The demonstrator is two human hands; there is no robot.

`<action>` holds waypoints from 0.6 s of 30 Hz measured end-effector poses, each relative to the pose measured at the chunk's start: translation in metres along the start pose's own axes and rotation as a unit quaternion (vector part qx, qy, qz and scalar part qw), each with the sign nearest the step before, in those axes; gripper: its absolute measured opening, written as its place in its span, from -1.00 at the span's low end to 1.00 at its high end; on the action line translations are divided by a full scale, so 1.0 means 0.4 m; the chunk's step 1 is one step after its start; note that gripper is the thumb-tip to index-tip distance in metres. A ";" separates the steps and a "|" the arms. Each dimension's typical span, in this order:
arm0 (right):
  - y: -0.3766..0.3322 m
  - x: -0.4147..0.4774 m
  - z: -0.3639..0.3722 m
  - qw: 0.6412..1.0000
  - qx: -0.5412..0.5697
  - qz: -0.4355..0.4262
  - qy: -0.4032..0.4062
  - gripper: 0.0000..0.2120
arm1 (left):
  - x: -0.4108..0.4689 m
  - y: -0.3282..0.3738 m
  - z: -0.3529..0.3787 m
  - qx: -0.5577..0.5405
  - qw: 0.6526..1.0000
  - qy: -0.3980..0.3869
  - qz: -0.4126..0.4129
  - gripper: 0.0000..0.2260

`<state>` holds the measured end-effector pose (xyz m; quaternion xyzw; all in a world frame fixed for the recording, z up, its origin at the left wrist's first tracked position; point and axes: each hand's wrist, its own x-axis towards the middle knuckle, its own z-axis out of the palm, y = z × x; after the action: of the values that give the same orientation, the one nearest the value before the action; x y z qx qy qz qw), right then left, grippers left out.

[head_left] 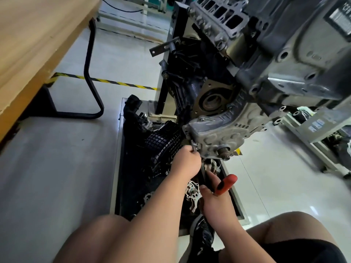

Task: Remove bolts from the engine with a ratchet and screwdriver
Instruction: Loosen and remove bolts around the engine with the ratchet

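Note:
A grey engine [284, 73] hangs on a black stand, its silver lower cover [214, 133] nearest to me. My left hand [187, 164] reaches up to the cover's lower left corner and pinches a small metal bolt [193, 147] there. My right hand [214, 194] is lower and to the right, closed around a tool with a red and black handle [227, 184]. The tool's working end is hidden behind my hand, so I cannot tell which tool it is.
Below the engine lies a dark tray [121, 168] with a black ribbed plastic cover [163, 147], a hose part [133, 107] and loose metal parts [192, 194]. A wooden table [28, 54] with a black leg [91, 73] is at left. My knees fill the bottom.

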<state>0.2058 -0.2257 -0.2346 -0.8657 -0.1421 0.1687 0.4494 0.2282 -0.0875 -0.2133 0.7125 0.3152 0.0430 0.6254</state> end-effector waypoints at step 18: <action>0.067 -0.018 -0.081 0.998 -0.025 0.010 0.054 -0.61 | 0.082 0.112 -0.044 -0.540 0.806 -0.030 -0.240 -0.73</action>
<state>0.2153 -0.2672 -0.2378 -0.8857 -0.1128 0.1228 0.4332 0.2642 -0.0566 -0.1792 0.1625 0.3831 0.0334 0.9087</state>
